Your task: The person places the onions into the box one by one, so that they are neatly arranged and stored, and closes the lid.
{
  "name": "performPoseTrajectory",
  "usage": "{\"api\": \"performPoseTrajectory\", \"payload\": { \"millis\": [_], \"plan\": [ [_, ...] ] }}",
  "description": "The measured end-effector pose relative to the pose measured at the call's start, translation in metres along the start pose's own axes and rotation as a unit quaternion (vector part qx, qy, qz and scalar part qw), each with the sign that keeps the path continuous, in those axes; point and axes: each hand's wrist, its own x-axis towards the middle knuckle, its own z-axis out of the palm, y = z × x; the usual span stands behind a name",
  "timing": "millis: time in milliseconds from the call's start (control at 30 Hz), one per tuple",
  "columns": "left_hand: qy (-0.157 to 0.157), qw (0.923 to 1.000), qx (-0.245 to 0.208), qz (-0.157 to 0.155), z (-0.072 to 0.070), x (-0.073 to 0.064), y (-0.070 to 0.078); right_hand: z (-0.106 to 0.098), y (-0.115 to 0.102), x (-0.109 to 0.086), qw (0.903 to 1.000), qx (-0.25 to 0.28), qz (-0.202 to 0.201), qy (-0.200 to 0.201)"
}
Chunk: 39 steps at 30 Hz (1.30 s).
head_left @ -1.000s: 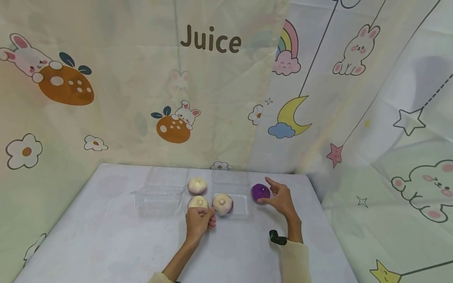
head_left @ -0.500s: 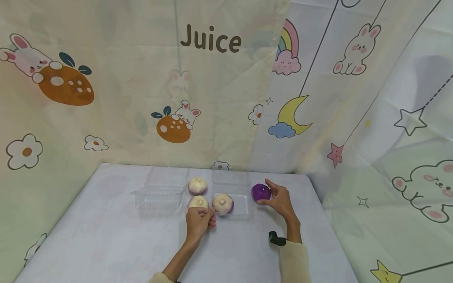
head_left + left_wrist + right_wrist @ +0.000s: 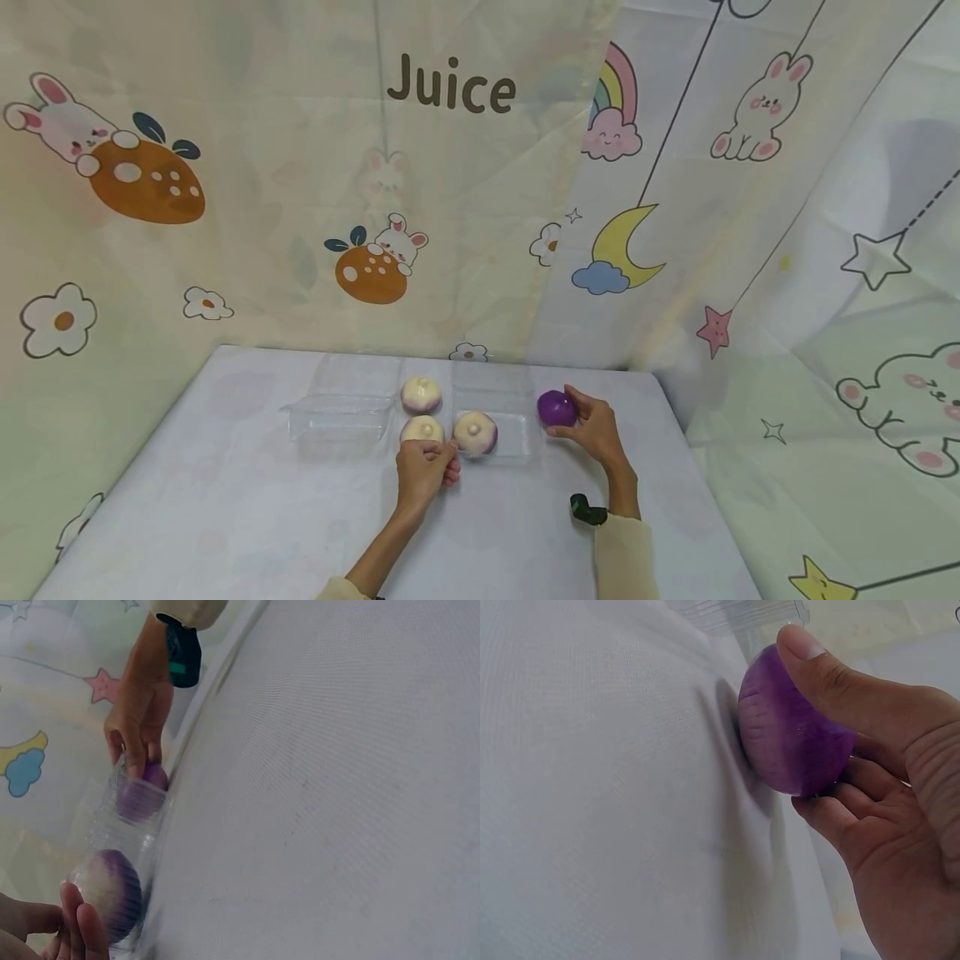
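My right hand [image 3: 600,427] holds a purple turnip [image 3: 557,408] between thumb and fingers at the table's right. In the right wrist view the thumb lies across the purple turnip [image 3: 791,724], low at the white cloth; whether it touches the cloth is hard to tell. My left hand [image 3: 423,475], fingers curled, pinches the front left edge of an open clear plastic box [image 3: 513,435]. Inside that box, on the left, sits a turnip [image 3: 474,433] showing its white side. Another white-topped turnip [image 3: 422,429] is partly hidden behind the left hand.
A third pale turnip [image 3: 421,393] lies farther back, left of the box. A second clear box [image 3: 339,421] stands open at the left. The white-covered table [image 3: 225,500] ends at a printed curtain [image 3: 285,250] behind and at the sides.
My right hand's fingers have closed in round the purple turnip, which has tilted a little. My left hand stays at the box edge. The head view has shifted slightly.
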Motion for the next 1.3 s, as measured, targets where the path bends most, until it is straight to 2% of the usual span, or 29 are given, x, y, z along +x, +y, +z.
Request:
{"api": "performPoseTrajectory", "payload": {
  "millis": [567,1300],
  "plan": [
    [0.002,1.0000,0.006,0.004,0.0005,-0.0008,-0.0026,0.0043,0.0063,-0.0009,0.9996,0.008,0.009,0.026],
    [0.001,1.0000,0.006,-0.002,0.0009,-0.0014,-0.0001,0.0036,0.0040,-0.0048,0.9998,0.007,0.007,0.017]
  ]
}}
